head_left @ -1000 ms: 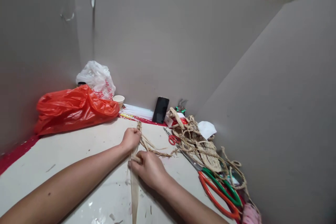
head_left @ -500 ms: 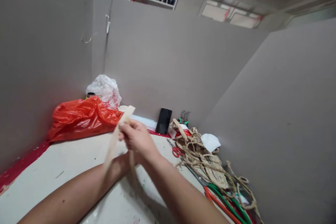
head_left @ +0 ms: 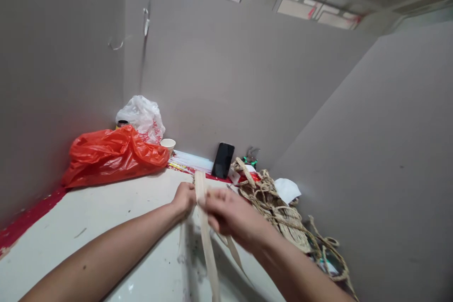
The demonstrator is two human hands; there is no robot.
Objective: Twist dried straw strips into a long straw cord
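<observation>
A long, flat beige strip (head_left: 209,257), like cloth ribbon or tape, stands up between my hands and hangs down over the white table. My left hand (head_left: 184,198) is closed at the strip's left side, near its upper end; its fingertips are partly hidden. From the right, my right hand (head_left: 228,212) pinches the strip between thumb and fingers, slightly blurred. Another length of the same material (head_left: 235,255) trails below my right hand. Just right of that hand lies a heap of braided straw-coloured cord (head_left: 283,219).
At the back left sit a red plastic bag (head_left: 116,155), a white plastic bag (head_left: 141,115) and a paper cup (head_left: 168,143). A black phone (head_left: 222,160) leans on the grey partition (head_left: 219,80). Pliers (head_left: 252,155) and crumpled white paper (head_left: 286,190) are at the right.
My right hand has moved right and down; my left hand, hidden behind it before, now shows left of the strip. The strip's upper end has dropped. My right forearm now covers the scissors.
</observation>
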